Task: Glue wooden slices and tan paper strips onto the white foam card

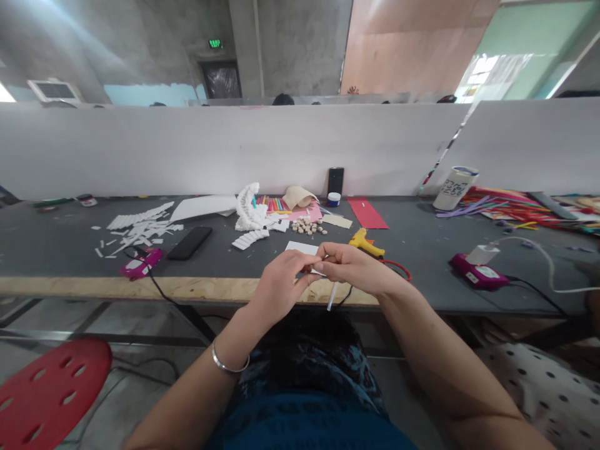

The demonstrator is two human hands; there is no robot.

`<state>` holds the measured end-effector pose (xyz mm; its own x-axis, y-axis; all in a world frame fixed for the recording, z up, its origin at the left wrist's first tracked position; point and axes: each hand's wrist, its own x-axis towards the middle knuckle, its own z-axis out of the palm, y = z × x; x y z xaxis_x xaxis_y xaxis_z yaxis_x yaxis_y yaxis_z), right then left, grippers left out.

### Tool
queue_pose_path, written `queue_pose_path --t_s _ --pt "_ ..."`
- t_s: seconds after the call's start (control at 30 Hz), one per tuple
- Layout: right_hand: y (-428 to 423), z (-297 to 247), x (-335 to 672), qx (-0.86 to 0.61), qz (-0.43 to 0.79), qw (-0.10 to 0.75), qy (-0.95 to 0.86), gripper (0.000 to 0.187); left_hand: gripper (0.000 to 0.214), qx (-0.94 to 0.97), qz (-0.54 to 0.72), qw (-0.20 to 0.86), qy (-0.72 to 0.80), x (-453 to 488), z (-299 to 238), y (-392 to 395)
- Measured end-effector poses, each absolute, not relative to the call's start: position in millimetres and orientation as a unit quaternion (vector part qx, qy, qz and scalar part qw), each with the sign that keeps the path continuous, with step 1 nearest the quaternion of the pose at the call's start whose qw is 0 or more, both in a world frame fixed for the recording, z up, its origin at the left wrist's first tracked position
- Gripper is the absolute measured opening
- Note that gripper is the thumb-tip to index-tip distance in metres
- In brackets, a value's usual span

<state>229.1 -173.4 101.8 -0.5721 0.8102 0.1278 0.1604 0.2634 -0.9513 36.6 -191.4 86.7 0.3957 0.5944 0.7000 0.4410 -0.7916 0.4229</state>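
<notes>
My left hand (282,280) and my right hand (350,265) meet at the table's front edge, fingertips pinched together. What sits between the fingers is small and mostly hidden. A thin whitish stick (332,297) shows just below my right hand; I cannot tell whether it is held. Partly covered by my hands, a white sheet (302,247) lies on the table. Just beyond my right hand is a yellow glue gun (368,242). Small beige pebble-like pieces (307,226) are piled behind the sheet.
White strips (145,228), a black phone (190,242) and a purple power socket (141,264) lie to the left. A red sheet (368,213) and a small white jar (334,199) are farther back. Another purple socket (478,272) and a white canister (455,187) stand right. A red stool (51,390) is lower left.
</notes>
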Motion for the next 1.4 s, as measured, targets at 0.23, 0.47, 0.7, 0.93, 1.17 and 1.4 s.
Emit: queue_pose_path --t_s 0.23,0.47,0.7,0.93,1.17,1.4 --pt "-167.9 105.6 230.2 -0.279 0.585 0.273 -0.712 0.033 0.006 0.823 0.466 0.080 0.314 29.3 98.0 -194.7" --pt "-170.1 103.8 228.3 -0.176 0.672 0.254 -0.673 0.032 0.014 0.706 0.562 0.269 0.337 37.0 90.5 -200.9" --pt "-171.0 93.9 217.5 -0.219 0.662 0.286 -0.658 0.033 0.017 0.603 0.635 0.359 0.322 46.2 73.7 -194.0" --pt "-170.6 90.1 216.2 -0.245 0.631 0.343 -0.652 0.030 0.009 0.700 0.605 0.239 0.295 38.5 75.1 -183.0" --pt "-169.6 97.1 222.3 -0.318 0.549 0.284 -0.719 0.031 0.009 0.855 0.442 0.022 0.271 23.4 90.8 -188.4" --pt "-175.3 106.0 221.5 -0.326 0.537 0.277 -0.727 0.032 0.004 0.808 0.496 0.070 0.310 24.7 92.8 -191.1"
